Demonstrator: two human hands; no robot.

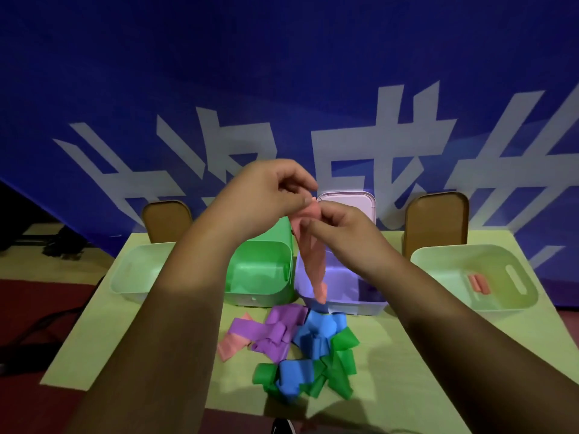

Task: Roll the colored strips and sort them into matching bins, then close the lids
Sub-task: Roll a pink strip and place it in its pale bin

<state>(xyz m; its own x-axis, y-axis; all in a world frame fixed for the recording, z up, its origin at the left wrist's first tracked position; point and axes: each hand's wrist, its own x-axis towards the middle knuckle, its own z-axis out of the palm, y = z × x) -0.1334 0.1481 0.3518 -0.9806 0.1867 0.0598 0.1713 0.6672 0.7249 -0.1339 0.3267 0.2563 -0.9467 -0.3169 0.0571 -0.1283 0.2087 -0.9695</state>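
Rolling is the step in hand. Above the row of bins at the tabletop's [156, 355] far edge, the left hand [266, 195] and right hand [344, 227] both pinch the top end of a pink strip [308, 261], fingertips clamped on it, close together. The rest hangs loose over the purple bin [369, 303]. A pink roll [478, 283] lies in the bin [470, 248] at the far right corner, so this strip likely belongs there. Next, the fingers must wind the end down tightly, then carry the roll right. The pile [300, 346] of unrolled strips lies mid-table, toward the near edge. Lids [437, 223] stand open.
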